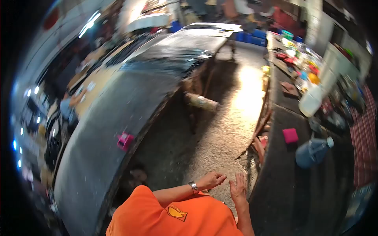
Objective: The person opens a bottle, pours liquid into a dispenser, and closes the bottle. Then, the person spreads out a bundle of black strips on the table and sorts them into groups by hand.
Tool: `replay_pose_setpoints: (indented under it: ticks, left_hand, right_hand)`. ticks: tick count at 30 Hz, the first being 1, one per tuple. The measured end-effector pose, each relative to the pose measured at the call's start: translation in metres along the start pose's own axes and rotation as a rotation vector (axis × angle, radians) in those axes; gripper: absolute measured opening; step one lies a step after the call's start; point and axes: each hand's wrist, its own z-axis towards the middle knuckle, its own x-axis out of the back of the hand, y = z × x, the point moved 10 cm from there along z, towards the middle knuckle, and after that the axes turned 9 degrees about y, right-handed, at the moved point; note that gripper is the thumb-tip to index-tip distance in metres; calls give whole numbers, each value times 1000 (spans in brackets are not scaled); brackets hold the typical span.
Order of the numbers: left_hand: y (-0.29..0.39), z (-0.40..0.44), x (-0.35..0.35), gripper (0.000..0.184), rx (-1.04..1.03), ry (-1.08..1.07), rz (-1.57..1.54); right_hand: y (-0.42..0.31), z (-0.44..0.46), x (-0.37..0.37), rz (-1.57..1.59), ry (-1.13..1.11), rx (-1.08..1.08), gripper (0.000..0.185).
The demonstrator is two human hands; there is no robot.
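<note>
My left hand point(211, 180), with a metal-banded watch point(193, 187) on its wrist, is held in front of my orange shirt point(177, 216). Its fingers are loosely bent and hold nothing. Close beside it my right hand point(238, 187) is raised with fingers stretched out, also holding nothing. Neither hand touches a table. To the left, a small pink object point(125, 141), perhaps a tape dispenser, lies on the long dark table point(106, 129). On the right bench point(283, 185) are a pink block point(290, 135) and a bluish plastic jug point(312, 153).
A concrete floor aisle point(220, 129) runs between the two tables. Shiny plastic film point(165, 63) covers part of the left table. A whitish jug point(311, 101) and mixed clutter crowd the right bench. A person point(71, 104) is beyond the left table.
</note>
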Motion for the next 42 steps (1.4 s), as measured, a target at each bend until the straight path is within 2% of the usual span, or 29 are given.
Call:
replay_pose_setpoints:
  ticks: [3,5,8,13,14,15,16,17,19,22,25,30,34,37,38,41,42]
  left_hand:
    - [-37,-23,53,32,-141,283,103]
    - [-71,-42,90,34,-50,374,67]
    - [-121,-82,151,47,62,565,-59]
    - [-191,-169,281,72,207,947,-284]
    - [-208,-190,306,76,203,1044,-314]
    - [-213,-227,369,86,160,1262,-154]
    - [-222,-242,394,95,163,1333,-83]
    - [-232,-254,420,100,209,1385,-27]
    - [-261,-265,459,112,259,1419,107]
    - [-292,-259,493,127,436,1347,187]
    - [-309,-249,505,134,499,1311,203]
    - [-317,-238,513,136,489,1306,202]
    - [-323,-235,515,135,522,1312,224]
    - [-318,-235,514,135,535,1304,229]
    - [-320,-234,515,135,537,1299,236]
    - [-314,-225,522,135,539,1260,306]
    - [-309,-222,527,135,541,1243,320]
  right_hand:
    - [-20,5,-45,9,-144,82,58]
    - [-28,11,-73,-35,-226,181,58]
    - [-43,25,-119,-108,-336,251,56]
    - [-116,51,-213,-170,-552,255,50]
    - [-128,55,-236,-160,-525,405,47]
    - [-165,50,-263,-161,-615,320,46]
    - [-206,58,-289,-139,-677,266,45]
    - [-232,60,-313,-105,-681,344,45]
    - [-291,55,-357,-41,-743,453,47]
    - [-393,43,-417,15,-861,511,56]
    - [-447,36,-471,-2,-922,582,67]
    - [-470,17,-515,57,-1055,593,72]
    - [-472,5,-519,56,-1188,703,69]
    - [-477,3,-522,-14,-1163,982,68]
    - [-473,5,-526,-76,-1211,991,63]
    - [-480,30,-521,157,-1144,1081,56]
    - [-485,49,-515,190,-1087,1034,47]
